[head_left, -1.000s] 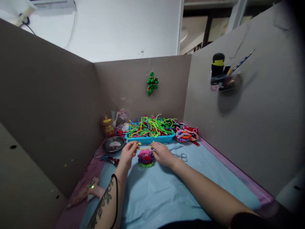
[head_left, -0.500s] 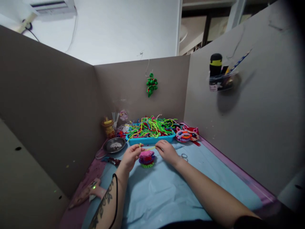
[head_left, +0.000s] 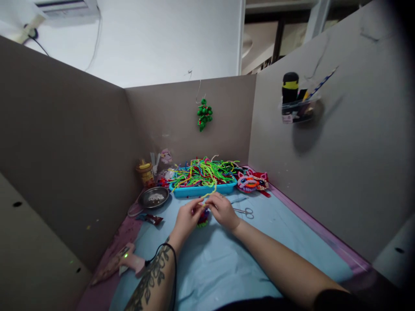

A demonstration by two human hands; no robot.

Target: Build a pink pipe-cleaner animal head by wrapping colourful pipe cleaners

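My left hand (head_left: 187, 218) and my right hand (head_left: 222, 210) are pinched close together over a small pink, purple and green pipe-cleaner piece (head_left: 203, 218) on the light blue cloth (head_left: 227, 263). Both hold a yellow pipe cleaner (head_left: 210, 191) whose free end sticks up between them. The hands hide most of the piece. Just beyond them stands a blue tray (head_left: 202, 189) heaped with several coloured pipe cleaners.
Small scissors (head_left: 244, 211) lie right of my hands. A metal dish (head_left: 153, 198) and a yellow jar (head_left: 145, 171) stand at the left back. Finished pipe-cleaner faces (head_left: 251, 182) lie by the right wall. A pink glue gun (head_left: 131, 260) rests at the front left. Grey partitions enclose the desk.
My hands have come together over the small piece, which showed between them before. The yellow pipe cleaner, earlier stretched level between the hands, now bends upward.
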